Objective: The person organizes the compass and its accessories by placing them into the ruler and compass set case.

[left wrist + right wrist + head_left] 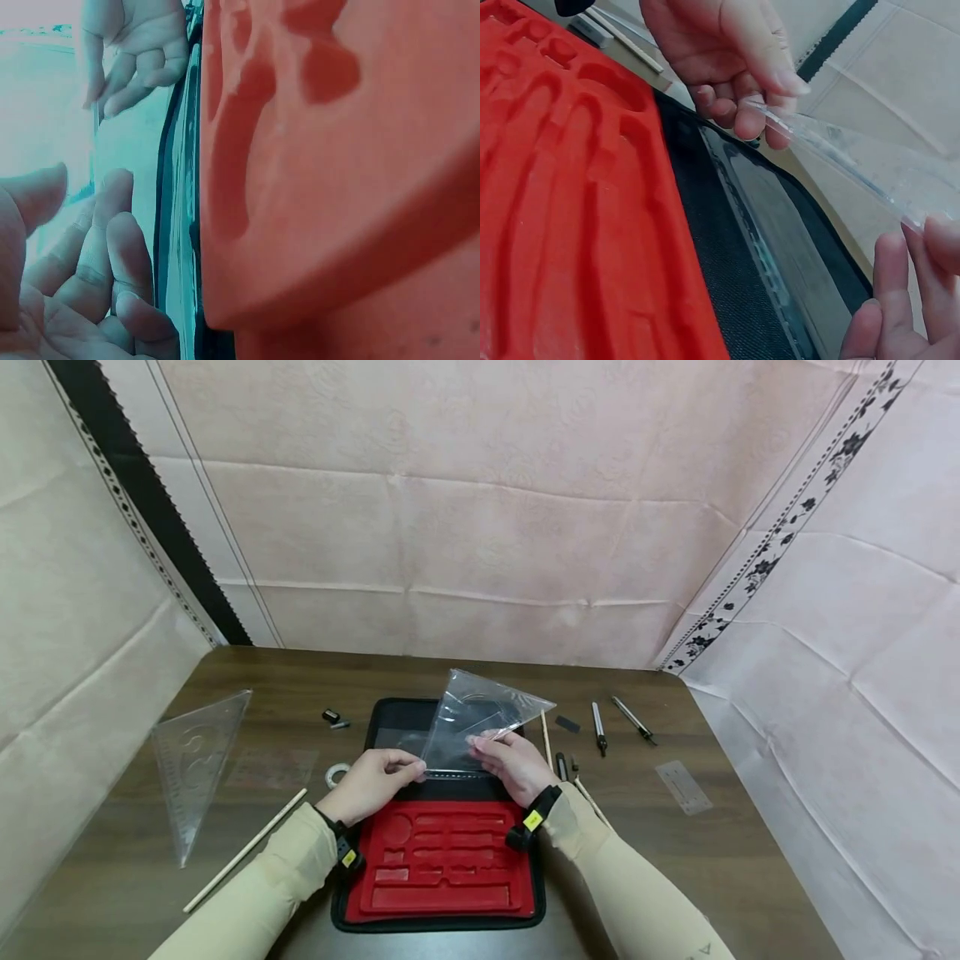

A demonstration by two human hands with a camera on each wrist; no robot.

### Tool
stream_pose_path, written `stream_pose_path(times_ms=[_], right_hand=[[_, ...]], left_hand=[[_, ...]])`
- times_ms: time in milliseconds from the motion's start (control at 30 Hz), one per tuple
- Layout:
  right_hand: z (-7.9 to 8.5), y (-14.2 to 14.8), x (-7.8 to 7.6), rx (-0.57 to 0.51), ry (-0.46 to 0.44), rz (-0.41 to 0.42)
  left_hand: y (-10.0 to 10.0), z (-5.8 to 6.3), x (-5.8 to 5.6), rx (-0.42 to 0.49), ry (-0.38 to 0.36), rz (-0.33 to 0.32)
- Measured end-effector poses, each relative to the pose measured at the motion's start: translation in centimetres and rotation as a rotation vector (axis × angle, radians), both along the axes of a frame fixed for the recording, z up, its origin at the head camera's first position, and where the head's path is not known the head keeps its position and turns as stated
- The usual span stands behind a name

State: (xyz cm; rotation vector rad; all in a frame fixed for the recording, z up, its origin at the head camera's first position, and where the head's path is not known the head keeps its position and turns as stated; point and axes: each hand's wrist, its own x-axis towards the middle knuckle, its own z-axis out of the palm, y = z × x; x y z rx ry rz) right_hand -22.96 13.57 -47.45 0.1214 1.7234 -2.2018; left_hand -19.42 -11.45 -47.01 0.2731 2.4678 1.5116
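Note:
A clear plastic set square (480, 714) is held up, tilted, over the far half of an open black case. My left hand (378, 783) pinches its near left corner between thumb and fingers. My right hand (513, 764) grips the lower right edge; in the right wrist view its fingers (891, 281) lie under that edge. Below both hands, the case's red moulded tray (446, 860) has shaped hollows. Behind it, the lid (386, 717) carries a clear pocket (780, 240), partly hidden by the set square in the head view.
Left on the table lie another clear set square (198, 760), a thin stick (243, 852), a clear flat sheet (272, 768) and a white ring (337, 774). To the right are two slim metal tools, one nearer (598, 729), a dark block (567, 724) and a pale template (683, 787).

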Motion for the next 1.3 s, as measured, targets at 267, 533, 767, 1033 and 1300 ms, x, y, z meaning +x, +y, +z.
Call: stream_pose_path(times_ms=[267, 533, 767, 1033, 1300], right_hand=[[0.1, -0.5, 0.3, 0.007, 0.027, 0.028], [0.4, 1.8, -0.6, 0.002, -0.036, -0.125], [2.5, 6.1, -2.6, 0.506, 0.25, -0.138], [5.1, 4.4, -2.6, 0.964, 0.521, 0.234], [6.0, 2.6, -2.6, 0.816, 0.428, 0.374]], left_hand=[[0.2, -0.1, 0.2, 0.009, 0.006, 0.013], [-0.8, 0.3, 0.5, -0.005, 0.009, 0.013], [-3.7, 0.6, 1.3, -0.081, 0.027, 0.021], [-4.6, 1.1, 2.1, -0.103, 0.018, -0.018], [-3.7, 0.8, 1.6, -0.075, 0.036, 0.001]])
